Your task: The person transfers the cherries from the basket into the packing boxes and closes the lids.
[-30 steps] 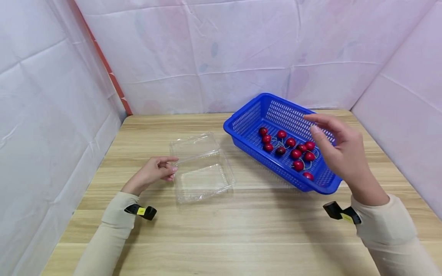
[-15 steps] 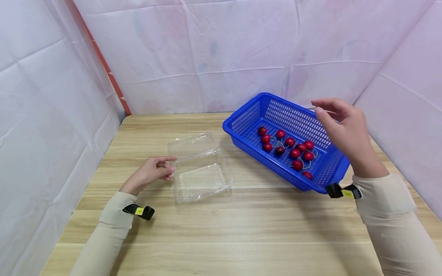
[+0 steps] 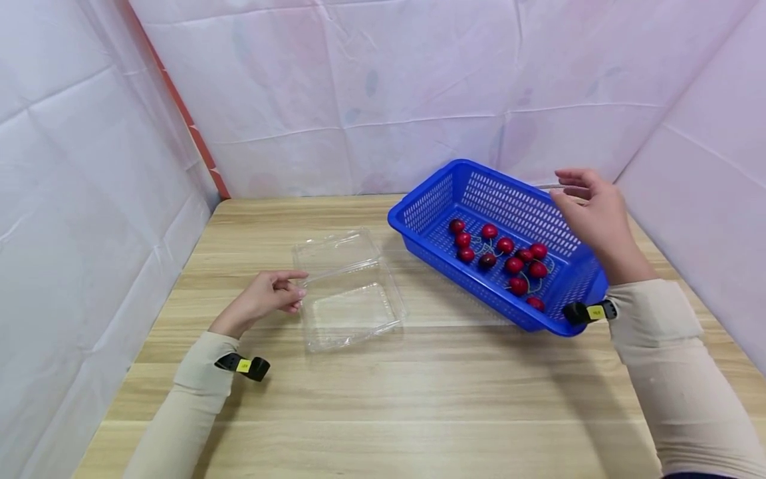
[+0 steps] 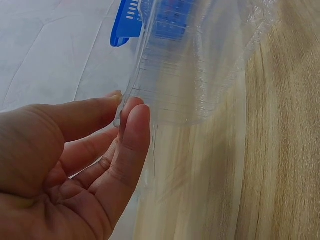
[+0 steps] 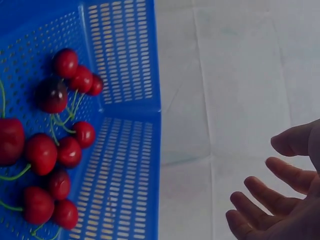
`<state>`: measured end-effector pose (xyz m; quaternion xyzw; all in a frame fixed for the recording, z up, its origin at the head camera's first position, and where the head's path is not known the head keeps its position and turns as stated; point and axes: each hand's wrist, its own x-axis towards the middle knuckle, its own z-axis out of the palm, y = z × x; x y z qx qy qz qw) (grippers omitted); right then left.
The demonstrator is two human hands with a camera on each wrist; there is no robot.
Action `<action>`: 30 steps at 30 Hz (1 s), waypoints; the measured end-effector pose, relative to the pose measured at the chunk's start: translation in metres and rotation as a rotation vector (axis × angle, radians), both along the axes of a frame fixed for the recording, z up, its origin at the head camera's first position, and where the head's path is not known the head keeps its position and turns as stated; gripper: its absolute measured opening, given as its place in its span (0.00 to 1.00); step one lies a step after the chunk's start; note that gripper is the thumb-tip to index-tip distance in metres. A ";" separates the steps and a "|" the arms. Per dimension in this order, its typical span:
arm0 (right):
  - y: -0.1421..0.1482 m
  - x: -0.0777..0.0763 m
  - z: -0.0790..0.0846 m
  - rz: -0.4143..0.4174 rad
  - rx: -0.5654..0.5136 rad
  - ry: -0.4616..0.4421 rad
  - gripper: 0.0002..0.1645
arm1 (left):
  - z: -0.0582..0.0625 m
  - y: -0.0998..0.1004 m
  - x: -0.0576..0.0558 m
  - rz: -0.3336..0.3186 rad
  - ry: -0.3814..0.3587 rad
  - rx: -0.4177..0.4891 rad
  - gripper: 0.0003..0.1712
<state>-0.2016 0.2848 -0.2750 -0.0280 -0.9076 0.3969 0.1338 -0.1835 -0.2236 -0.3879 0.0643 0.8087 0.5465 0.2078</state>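
My left hand (image 3: 269, 298) pinches the left edge of a clear plastic clamshell box (image 3: 353, 309), which lies with its lid folded back on the table. In the left wrist view, the thumb (image 4: 95, 112) and fingertips meet on either side of the box's thin rim (image 4: 131, 82). Over the right end of a blue plastic basket (image 3: 467, 283) hovers my right hand (image 3: 595, 216), fingers loosely bent and holding nothing. Several red cherries (image 3: 513, 265) with green stems lie on the basket floor. The right wrist view shows the fingers (image 5: 270, 195) spread apart, away from the cherries.
The wooden table (image 3: 383, 392) carries the box at left and the basket at right. Pale cloth walls (image 3: 419, 80) close in the back and both sides. The basket's raised rim (image 5: 159, 150) stands between the cherries and the cloth.
My right hand has moved back and slightly right, higher in the head view, over the basket's far right rim. The left hand, box and cherries look unchanged.
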 end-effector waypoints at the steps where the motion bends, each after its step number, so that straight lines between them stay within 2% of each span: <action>1: 0.002 -0.001 -0.001 0.009 0.017 -0.040 0.31 | 0.000 0.000 0.000 0.002 -0.002 -0.002 0.29; 9: 0.015 -0.017 -0.011 0.187 0.126 -0.314 0.38 | 0.001 0.002 0.000 -0.009 0.012 0.003 0.28; 13: 0.018 -0.025 -0.015 0.266 0.239 -0.455 0.41 | 0.002 0.003 0.000 -0.007 0.020 0.005 0.27; 17: 0.019 -0.032 -0.021 0.329 0.305 -0.550 0.40 | 0.001 0.004 -0.001 0.001 0.024 0.005 0.27; 20: 0.019 -0.035 -0.026 0.340 0.319 -0.582 0.38 | 0.001 0.005 -0.001 0.001 0.023 0.008 0.27; 26: 0.016 -0.042 -0.035 0.366 0.362 -0.575 0.33 | 0.002 0.003 0.000 -0.007 0.023 0.008 0.28; 30: 0.015 -0.051 -0.042 0.396 0.392 -0.631 0.32 | 0.001 0.002 0.001 -0.009 0.024 0.005 0.28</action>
